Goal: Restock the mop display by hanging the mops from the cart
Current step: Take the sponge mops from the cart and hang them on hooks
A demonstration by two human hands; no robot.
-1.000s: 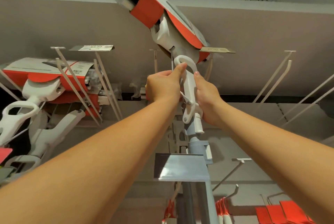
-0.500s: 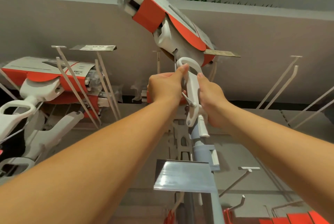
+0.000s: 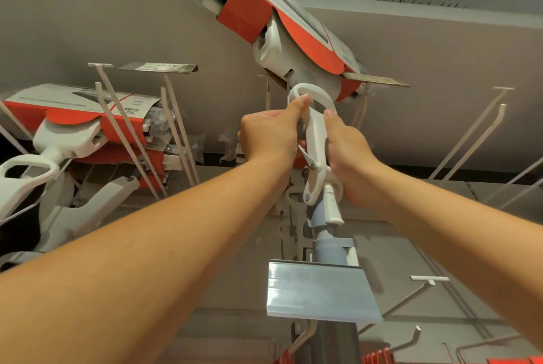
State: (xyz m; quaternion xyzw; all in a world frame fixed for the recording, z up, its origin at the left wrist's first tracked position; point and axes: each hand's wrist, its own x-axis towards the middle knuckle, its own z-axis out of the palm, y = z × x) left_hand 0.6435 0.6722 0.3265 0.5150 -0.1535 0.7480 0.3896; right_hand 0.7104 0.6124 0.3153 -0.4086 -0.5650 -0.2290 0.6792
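Note:
A mop with a white head in a red and white card sleeve points up and away in the middle of the view. Its white lever handle and blue-grey pole run down toward me. My left hand grips the lever from the left, thumb up on its white loop. My right hand grips the same lever from the right. Behind the mop head a display hook with a price tag sticks out from the wall.
At the left, hung mops in the same red sleeves fill long white hooks. Bare hooks jut out at the right. A clear label holder sits below my hands. Red packaging shows at the bottom.
The mop and both hands have shifted slightly to the right and down in view, as the view tilted up. Both grips stay as they were.

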